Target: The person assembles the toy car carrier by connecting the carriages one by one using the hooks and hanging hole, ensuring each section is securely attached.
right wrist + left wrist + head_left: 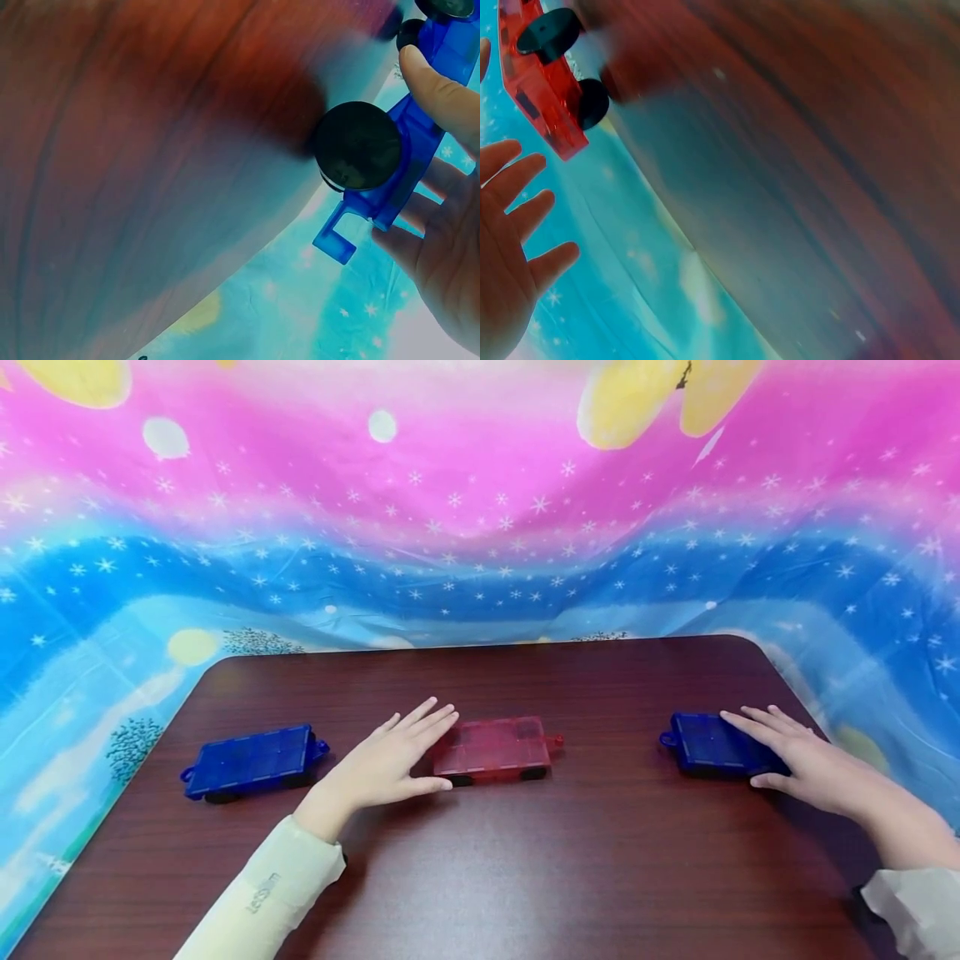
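Sitting at the far left of the dark wooden table (525, 877), a blue wheeled tile (253, 762) lies untouched. Next, the left hand (386, 760) hovers at the left end of the red wheeled tile (497, 748) in the middle, fingers straight and slightly apart. At the right, the right hand (802, 758) rests on the second blue tile (708, 745), fingers stretched across its top, thumb against its near edge.

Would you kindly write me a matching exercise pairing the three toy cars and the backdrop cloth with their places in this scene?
Things:
1. red car
2. left blue car
3. right blue car
4. starry cloth

Places:
A. under the right hand
B. alone, near the table's left edge
C. behind the table
D. at the left hand's fingertips

Pairs: 1-D, 2-B, 3-A, 4-C
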Tool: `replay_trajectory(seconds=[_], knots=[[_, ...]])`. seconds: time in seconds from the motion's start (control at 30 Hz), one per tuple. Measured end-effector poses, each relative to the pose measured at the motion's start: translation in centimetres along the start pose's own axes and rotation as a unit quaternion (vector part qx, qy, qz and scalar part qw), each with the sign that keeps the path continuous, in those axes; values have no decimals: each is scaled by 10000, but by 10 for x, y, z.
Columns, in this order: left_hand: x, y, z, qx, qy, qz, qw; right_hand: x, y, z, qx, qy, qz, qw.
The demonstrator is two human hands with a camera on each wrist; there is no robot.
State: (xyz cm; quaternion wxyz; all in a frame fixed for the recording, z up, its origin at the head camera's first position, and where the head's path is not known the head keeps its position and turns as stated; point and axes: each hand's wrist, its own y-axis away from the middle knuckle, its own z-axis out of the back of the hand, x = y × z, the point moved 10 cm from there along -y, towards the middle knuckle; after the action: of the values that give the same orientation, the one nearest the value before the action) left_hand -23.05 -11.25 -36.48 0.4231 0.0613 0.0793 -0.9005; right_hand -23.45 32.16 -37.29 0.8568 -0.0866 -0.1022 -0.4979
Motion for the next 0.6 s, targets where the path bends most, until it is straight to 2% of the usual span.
replay_trajectory(seconds=[0.2,0.4,0.6], knots=[[-6,-8,-3,92,95,-91,9999,-1,-2,2,-49,225,-25,9997],[-6,-14,-7,412,165,63,9990,-3,-2,3,-51,405,-63,9991],[-5,-19,-12,598,325,160,9976,-1,-3,3,-54,426,-60,9991]])
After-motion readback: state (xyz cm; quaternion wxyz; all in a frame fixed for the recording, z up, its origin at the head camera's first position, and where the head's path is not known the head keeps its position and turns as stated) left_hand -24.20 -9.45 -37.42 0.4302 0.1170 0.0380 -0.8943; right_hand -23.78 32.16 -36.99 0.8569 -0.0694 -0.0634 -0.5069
